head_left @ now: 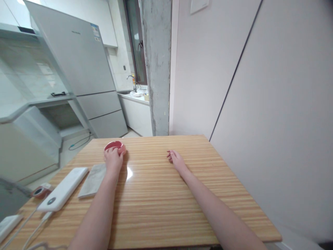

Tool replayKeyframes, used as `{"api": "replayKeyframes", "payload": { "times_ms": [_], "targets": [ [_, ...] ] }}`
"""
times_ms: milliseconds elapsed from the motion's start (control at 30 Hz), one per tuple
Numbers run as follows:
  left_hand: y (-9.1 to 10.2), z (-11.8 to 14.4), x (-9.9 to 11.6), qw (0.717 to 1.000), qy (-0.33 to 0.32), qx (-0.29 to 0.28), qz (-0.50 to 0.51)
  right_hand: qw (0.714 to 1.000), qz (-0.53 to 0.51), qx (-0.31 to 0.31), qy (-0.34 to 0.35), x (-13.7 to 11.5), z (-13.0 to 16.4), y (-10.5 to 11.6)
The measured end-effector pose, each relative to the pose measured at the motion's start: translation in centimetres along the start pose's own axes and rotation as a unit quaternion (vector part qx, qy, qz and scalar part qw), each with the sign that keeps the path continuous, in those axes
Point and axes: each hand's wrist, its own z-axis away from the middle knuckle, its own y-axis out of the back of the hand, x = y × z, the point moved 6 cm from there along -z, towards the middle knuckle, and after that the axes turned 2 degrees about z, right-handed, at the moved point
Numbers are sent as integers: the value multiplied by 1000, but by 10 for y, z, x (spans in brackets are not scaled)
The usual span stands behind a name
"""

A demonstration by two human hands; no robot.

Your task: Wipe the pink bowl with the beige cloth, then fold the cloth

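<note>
A: Status of the grip?
B: Left hand (113,158) is closed over the red bowl (113,145), which sits on the tabletop (161,198), not lifted. Right hand (176,159) rests loosely curled, holding nothing, well apart.
A: Surroundings?
B: Grey cloth (93,180) just behind the grip, white power bank (63,189) beyond; fridge (80,62) further off.
</note>
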Motion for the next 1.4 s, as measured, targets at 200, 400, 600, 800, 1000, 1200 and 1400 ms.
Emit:
{"api": "replayKeyframes", "payload": {
  "times_ms": [200,400,600,800,1000,1200,1400],
  "targets": [
    [-43,27,111,970,-209,-55,115,993,15,108,50,-20,5,17],
    [-65,62,165,927,-287,-140,195,980,95,61,163,-46,15,10],
    [-70,67,161,918,-294,-168,206,970,141,33,195,-53,17,5],
    [-67,67,163,917,-290,-194,195,975,138,17,175,-52,17,3],
    [-70,70,168,920,-281,-216,167,978,139,8,155,-49,17,3],
    [3,35,105,983,-94,-75,142,976,143,4,162,-47,16,4],
    [85,48,-34,963,163,-36,-213,978,140,6,155,-41,12,4]
  ]
}}
